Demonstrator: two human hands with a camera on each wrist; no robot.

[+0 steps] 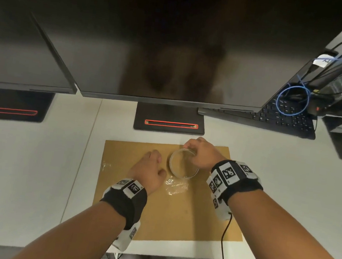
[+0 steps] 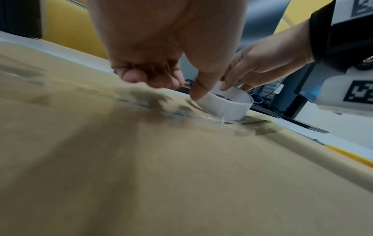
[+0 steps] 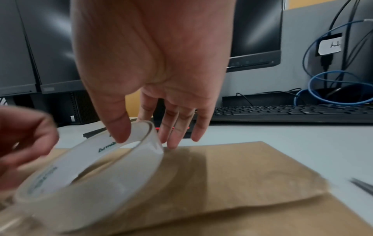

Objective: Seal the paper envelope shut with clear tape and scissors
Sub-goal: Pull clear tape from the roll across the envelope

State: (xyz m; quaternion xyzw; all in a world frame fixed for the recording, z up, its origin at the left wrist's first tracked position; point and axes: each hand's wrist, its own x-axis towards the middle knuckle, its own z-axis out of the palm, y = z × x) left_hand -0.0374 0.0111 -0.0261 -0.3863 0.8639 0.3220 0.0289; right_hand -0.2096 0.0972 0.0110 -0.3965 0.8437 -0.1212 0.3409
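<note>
Where the white worktop (image 1: 29, 176) meets the near edge, a brown paper envelope (image 1: 176, 217) lies flat, both forearms reaching over it with marker-tagged bands on the wrists. Crinkled clear tape (image 1: 174, 186) is stuck across the middle of the envelope, between the two wrists. Just beyond it the left hand (image 1: 149, 171) hovers low with fingers curled under and holding nothing, its thumb touching the near side of the roll of clear tape (image 1: 184, 163). That roll rests on the envelope, tilted, and the right hand (image 1: 202, 154) pinches its far rim, thumb inside the core and fingers down the outside. In the right wrist view a dark pointed tip, perhaps the scissors (image 3: 363, 186), lies on the worktop just off the envelope's right edge; it is too blurred to be sure. Farther back stand monitor bases (image 1: 170, 119) with red-outlined slots, a black keyboard (image 1: 284, 118), a coiled blue cable (image 1: 293, 102) and the dark monitors (image 1: 157, 29).
</note>
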